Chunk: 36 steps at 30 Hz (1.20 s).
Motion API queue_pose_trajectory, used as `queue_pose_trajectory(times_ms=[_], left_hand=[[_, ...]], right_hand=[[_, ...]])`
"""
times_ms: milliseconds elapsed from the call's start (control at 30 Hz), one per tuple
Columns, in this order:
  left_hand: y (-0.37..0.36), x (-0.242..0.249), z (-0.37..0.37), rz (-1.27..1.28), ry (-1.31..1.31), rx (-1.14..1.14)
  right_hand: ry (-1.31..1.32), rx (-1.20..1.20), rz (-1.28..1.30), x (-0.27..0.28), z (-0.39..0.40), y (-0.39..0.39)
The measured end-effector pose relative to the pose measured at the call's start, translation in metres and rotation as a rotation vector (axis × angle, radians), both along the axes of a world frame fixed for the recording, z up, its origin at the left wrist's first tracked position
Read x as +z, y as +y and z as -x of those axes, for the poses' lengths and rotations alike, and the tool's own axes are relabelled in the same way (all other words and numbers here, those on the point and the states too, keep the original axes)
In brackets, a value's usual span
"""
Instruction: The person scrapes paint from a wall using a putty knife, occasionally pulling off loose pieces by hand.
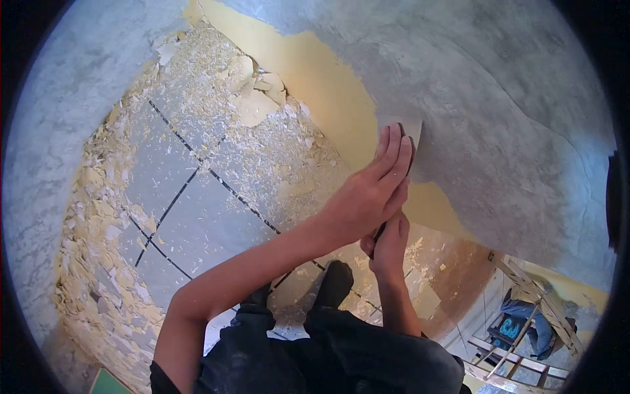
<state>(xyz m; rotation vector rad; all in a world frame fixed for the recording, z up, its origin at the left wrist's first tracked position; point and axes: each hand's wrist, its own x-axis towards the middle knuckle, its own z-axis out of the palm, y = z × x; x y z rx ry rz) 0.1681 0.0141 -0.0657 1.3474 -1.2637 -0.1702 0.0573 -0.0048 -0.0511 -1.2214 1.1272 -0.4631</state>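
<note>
A wide-bladed scraper [412,127] lies against the wall, its blade at the boundary between yellow paint [341,85] and bare grey plaster [472,125]. My left hand [374,194] presses on the scraper near the blade, fingers long and close together over it. Lower down, my right hand [390,244] is wrapped around the dark handle. Part of the scraper is hidden beneath my left hand. More yellow paint shows on the wall below my hands.
Paint flakes [98,223] cover much of the grey tiled floor [197,230], with larger peeled pieces [256,98] by the wall's base. My shoe [335,284] stands close to the wall. At lower right are a wooden ladder [518,361], planks [538,295] and dark cloth [541,331].
</note>
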Motion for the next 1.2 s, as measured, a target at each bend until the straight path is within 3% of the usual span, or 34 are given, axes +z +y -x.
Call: queue_pose_trajectory(times_ms=[100,533,600,700,800,900,1200], left_hand=[[-0.006,-0.009,-0.007,0.007,0.04,0.109],[0.002,0.0,-0.009,-0.04,0.093,0.057],[0.004,-0.002,-0.004,-0.026,0.037,-0.039],[-0.006,-0.006,-0.017,-0.038,0.096,0.066],[0.003,0.0,-0.02,-0.076,0.16,0.025],[0.005,0.001,-0.009,-0.051,0.068,-0.021],[0.004,-0.004,-0.008,-0.028,0.044,0.053]], right_hand=[[0.001,0.022,0.042,-0.011,-0.005,-0.002],[-0.044,0.037,-0.016,-0.004,0.001,0.01],[-0.041,0.016,-0.045,-0.005,-0.001,0.005],[0.006,0.064,0.026,-0.012,-0.008,-0.007],[-0.028,0.105,0.037,-0.007,-0.021,-0.002],[0.008,0.004,-0.05,-0.003,-0.005,0.01],[-0.038,0.094,0.011,-0.003,-0.011,0.003]])
